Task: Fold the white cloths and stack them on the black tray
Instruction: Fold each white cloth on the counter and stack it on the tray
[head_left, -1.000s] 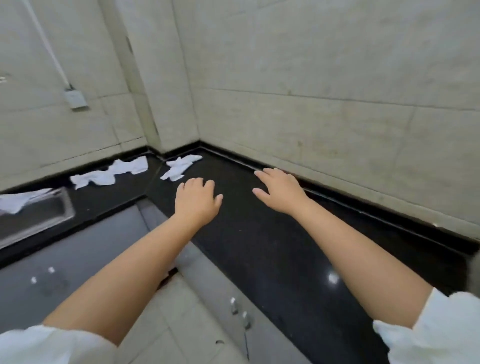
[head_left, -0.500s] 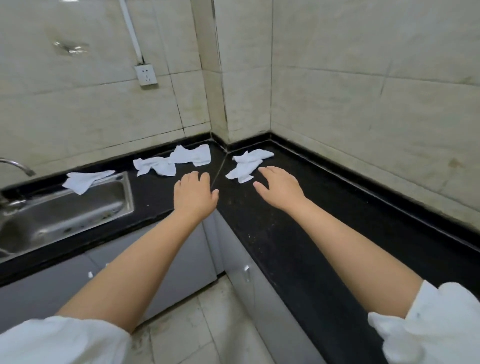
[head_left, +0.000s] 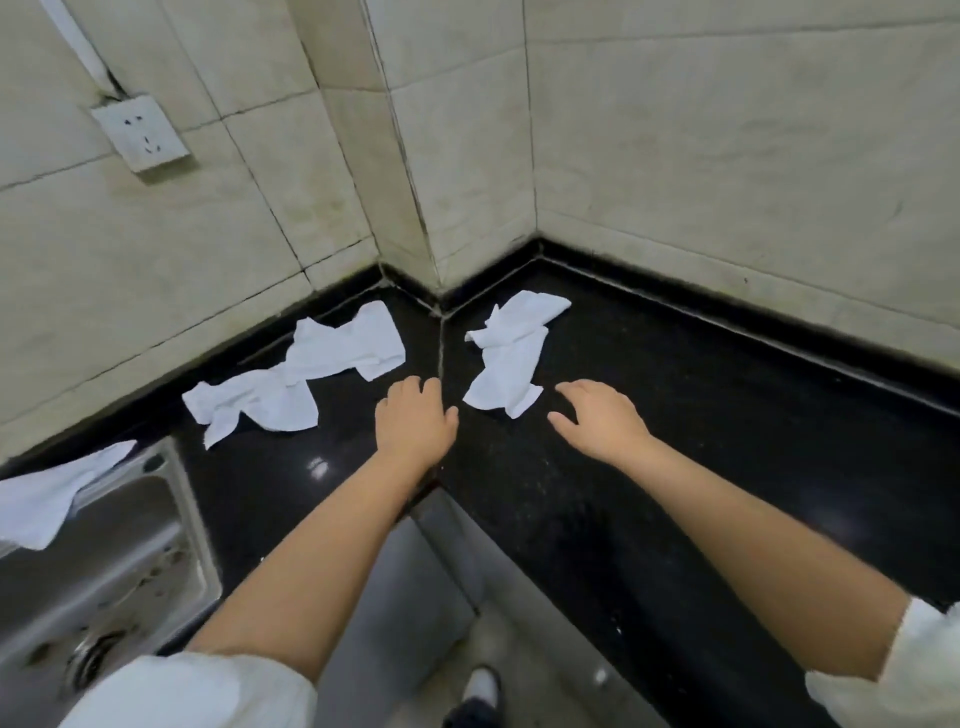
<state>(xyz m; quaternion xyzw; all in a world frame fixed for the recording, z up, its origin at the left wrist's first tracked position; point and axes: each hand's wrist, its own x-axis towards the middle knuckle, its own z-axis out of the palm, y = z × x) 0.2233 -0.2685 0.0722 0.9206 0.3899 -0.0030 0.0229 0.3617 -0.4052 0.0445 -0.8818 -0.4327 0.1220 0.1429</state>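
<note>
Four cloths: crumpled white fabric pieces lay loose on the L-shaped black polished stone counter (head_left: 649, 431), none of them folded.
Right-hand cloth: a rumpled white cloth (head_left: 511, 358) lay near the inner corner of the counter, on the right side of the seam between the two slabs.
Middle cloths: a wide creased white cloth (head_left: 348, 345) lay left of the seam close to the wall, its lower left end touching a twisted white cloth (head_left: 254, 402) nearer the sink.
Sink cloth: a flat white cloth (head_left: 47, 496) draped over the far rim of the stainless steel sink (head_left: 130, 551) at the left edge of the view.
Left hand: the left hand (head_left: 413, 421) hovered palm down over the seam, fingers loosely bent and holding nothing, between the wide creased cloth and the rumpled cloth.
Right hand: the right hand (head_left: 600, 418) reached out palm down, fingers spread and relaxed, empty, just beside the near end of the rumpled cloth; contact could not be told.
Sleeves: both arms wore white sleeves pushed up past the elbow.
Wall: pale beige tiles carried a white wall socket (head_left: 139, 132) above the sink side.
</note>
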